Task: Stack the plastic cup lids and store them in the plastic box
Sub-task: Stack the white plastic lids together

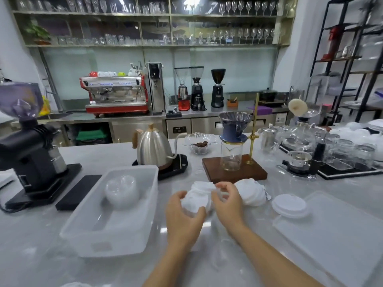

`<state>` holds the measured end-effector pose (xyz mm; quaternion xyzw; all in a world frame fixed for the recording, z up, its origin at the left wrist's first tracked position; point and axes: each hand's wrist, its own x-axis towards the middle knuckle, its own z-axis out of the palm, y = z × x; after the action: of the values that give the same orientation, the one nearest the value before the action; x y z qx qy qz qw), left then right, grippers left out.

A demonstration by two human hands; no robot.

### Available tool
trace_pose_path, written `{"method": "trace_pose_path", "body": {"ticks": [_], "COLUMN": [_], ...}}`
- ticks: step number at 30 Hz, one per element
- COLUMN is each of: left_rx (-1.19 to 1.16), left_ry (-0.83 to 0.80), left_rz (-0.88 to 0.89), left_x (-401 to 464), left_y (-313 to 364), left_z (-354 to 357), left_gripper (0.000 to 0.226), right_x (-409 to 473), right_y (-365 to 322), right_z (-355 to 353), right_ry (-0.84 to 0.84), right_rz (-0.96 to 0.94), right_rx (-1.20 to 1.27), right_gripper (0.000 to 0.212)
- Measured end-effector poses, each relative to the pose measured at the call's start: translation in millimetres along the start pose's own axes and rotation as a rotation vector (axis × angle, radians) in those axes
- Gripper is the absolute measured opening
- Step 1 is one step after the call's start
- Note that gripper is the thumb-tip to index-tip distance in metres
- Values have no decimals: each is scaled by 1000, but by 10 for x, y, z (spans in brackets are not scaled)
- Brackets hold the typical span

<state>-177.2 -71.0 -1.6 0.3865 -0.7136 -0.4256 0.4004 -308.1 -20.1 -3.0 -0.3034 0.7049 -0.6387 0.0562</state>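
Left hand (182,212) cupping stack of lids (196,200) on counter (228,255), fingers curling round it; right hand (227,198) pinching top lid. Plastic box (116,243) lying to left — left hand nearer, second stack (122,191) already sitting inside.

A pale marble counter (207,255) fills the foreground. At 12 o'clock, shelves (145,44) of glassware hang above a steel bench (207,116). A black rack (348,59) stands at 2 o'clock against white wall.
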Motion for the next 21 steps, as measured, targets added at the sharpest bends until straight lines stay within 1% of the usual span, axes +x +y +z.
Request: {"method": "trace_pose_path", "body": {"ticks": [2,4,6,9,11,12,14,16,19,20,21], "left_rx": [9,69,158,259,275,265,229,188,130,116,98], "left_ry": [-38,-88,-141,-197,-195,-195,-204,-183,-145,-135,-117], "left_rz": [-2,15,68,118,114,103,66,54,20,9,17], "left_x": [79,147,181,205,226,231,244,258,253,244,247], "left_y": [-39,-72,-97,-84,-96,-114,-120,-156,-174,-174,-182], "left_z": [13,51,80,90,88,88,95,97,101,100,100], "left_gripper": [72,90,101,108,108,109,120,122,117,109,94], "right_x": [34,131,189,228,232,229,238,230,214,216,227], "right_y": [11,8,-8,-14,-8,-5,-8,-4,23,32,43], "right_z": [51,114,157,165,152,152,135,137,150,148,143], "right_ry": [22,-20,-128,-291,-337,-325,-279,-265,-218,-183,-145], "right_rz": [-123,-201,-141,-22,-24,-27,-14,-21,-72,-70,-58], "right_rx": [-90,-199,-291,-402,-448,-420,-325,-267,-212,-176,-128], "right_gripper": [24,27,43,68,73,71,66,56,33,27,21]}}
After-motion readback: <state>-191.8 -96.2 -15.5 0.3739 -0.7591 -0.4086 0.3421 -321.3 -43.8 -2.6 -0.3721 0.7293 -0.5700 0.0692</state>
